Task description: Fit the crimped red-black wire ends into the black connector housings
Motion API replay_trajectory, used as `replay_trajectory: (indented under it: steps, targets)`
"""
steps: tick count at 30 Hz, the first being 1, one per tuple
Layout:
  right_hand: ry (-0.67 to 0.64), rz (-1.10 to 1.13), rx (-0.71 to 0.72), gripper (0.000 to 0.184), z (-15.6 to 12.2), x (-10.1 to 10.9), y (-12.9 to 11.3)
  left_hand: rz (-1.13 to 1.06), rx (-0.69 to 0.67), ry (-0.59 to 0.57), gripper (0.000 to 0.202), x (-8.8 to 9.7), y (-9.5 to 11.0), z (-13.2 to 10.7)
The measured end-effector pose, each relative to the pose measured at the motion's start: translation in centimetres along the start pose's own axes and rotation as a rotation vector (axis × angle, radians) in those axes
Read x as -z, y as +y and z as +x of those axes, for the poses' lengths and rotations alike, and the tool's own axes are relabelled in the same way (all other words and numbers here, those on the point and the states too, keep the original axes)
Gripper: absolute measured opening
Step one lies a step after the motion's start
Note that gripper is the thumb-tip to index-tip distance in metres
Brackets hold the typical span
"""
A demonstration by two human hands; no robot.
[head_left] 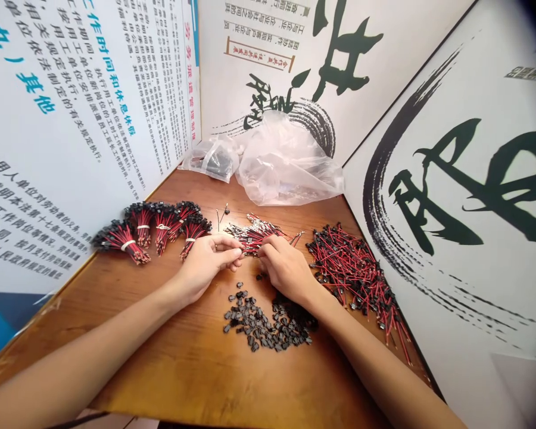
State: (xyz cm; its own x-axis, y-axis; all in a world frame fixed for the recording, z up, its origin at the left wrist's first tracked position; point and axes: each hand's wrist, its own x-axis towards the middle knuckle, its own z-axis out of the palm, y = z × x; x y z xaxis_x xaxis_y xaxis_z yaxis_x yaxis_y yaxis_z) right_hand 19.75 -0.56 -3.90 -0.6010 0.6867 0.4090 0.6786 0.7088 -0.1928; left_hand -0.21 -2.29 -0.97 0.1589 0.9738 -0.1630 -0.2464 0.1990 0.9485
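My left hand (208, 263) and my right hand (286, 268) meet at the near end of a loose bunch of red and black wires (254, 235) on a wooden table (170, 351). The right fingertips press into the wire ends and seem to grip them. The left fingers are pinched, but what lies between them is too small to tell. Just below both hands lies a heap of small black plastic connectors (263, 319). To the right is a larger pile of red-and-black wires with black connectors (352, 277).
Several wire bundles tied with white bands (152, 229) lie at the table's left. Two clear plastic bags (286, 161) sit at the back against printed white wall panels (71, 119), which enclose the left, back and right sides.
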Motion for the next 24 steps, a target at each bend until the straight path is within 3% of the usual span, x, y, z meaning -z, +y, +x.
replay_trajectory:
  steps: [5, 11, 24]
  targets:
    - [0.169, 0.195, 0.055, 0.018, -0.4, 0.7, -0.9, -0.004, 0.031, -0.026, 0.020, -0.1, -0.4, -0.1]
    - [0.257, 0.204, 0.135, 0.016, -0.9, 0.6, -1.2, -0.016, 0.093, -0.085, 0.020, -0.3, -0.7, -0.4]
    - [0.303, 0.276, 0.142, 0.025, -1.4, 0.1, -1.0, 0.026, 0.122, -0.114, 0.019, -0.6, -0.8, -0.5]
